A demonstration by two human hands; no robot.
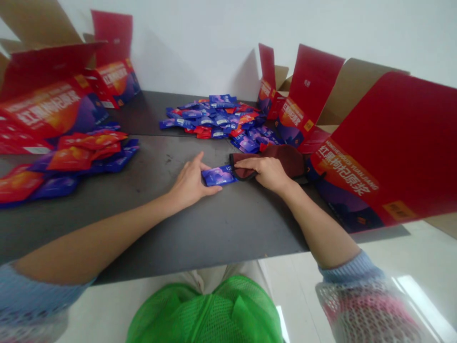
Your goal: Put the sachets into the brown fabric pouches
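Observation:
A blue-purple packet [218, 176] lies flat on the grey table, its right end covered by a brown cloth with black edging [285, 162]. My left hand [191, 183] rests at the packet's left end, thumb and fingers spread around it. On the cloth, my right hand [266, 172] grips the fabric with its fingers bent and the index finger extended left over the packet. The underside of the cloth is hidden. Just behind the hands lies a heap of blue and red packets [214, 116].
More packets [74, 159] are stacked at the left in front of an open red box [53, 109], with another open box [116, 78] behind it. Open red boxes [385, 152] line the right side. The table's front edge [200, 267] runs close to my body.

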